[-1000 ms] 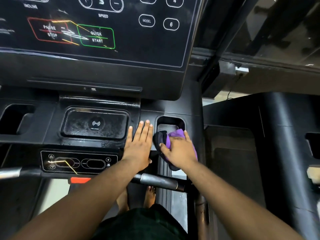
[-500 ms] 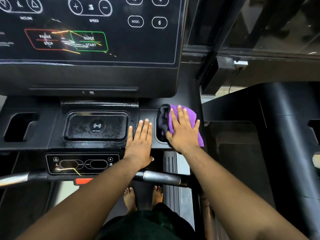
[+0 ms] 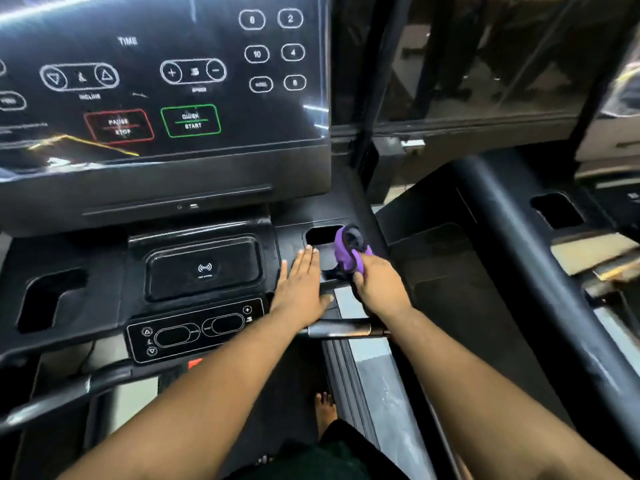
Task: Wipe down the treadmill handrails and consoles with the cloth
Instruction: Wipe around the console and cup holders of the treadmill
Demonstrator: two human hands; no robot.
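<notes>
My right hand (image 3: 379, 289) has bunched the purple cloth (image 3: 346, 252) in a closed fist, no longer pressed flat, at the cup holder (image 3: 322, 235) rim's right edge (pocket seemingly done). My left hand (image 3: 301, 289) stays flat, empty, left of it.

Bare foot (image 3: 325, 412) on dark treadmill belt (image 3: 284, 393) btm centre; neighbouring black treadmill (image 3: 519, 244) to the right w/ its own cup recess (image 3: 557, 210); glass wall (image 3: 485, 57) behind, reflections blurred
</notes>
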